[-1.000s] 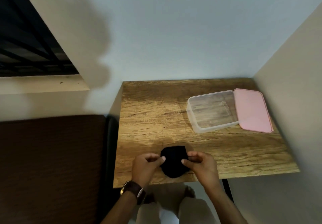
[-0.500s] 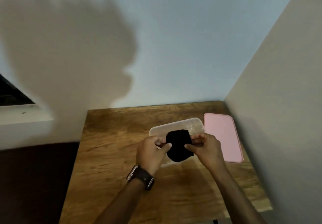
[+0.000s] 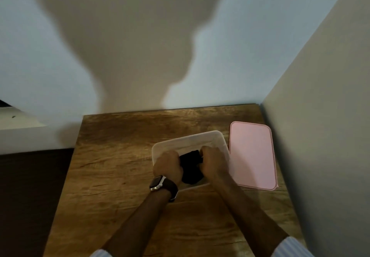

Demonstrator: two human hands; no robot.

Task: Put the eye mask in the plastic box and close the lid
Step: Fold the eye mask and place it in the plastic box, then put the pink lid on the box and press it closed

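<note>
The black eye mask [image 3: 191, 167], folded into a bundle, is down inside the clear plastic box [image 3: 188, 139] on the wooden table [image 3: 120, 156]. My left hand [image 3: 167, 164], with a watch on its wrist, grips the mask's left side. My right hand [image 3: 213, 161] grips its right side. Both hands reach into the box and hide much of its inside. The pink lid [image 3: 252, 154] lies flat on the table, just right of the box and touching its rim.
A wall [image 3: 320, 116] rises close along the table's right edge, next to the lid. Another wall runs behind the table. A dark brown surface [image 3: 30, 196] lies left of the table, below a white sill [image 3: 20, 120].
Both hands lifted the eye mask from the table's front edge, carried it over the box, and lowered it inside. The view moved closer to the box.
</note>
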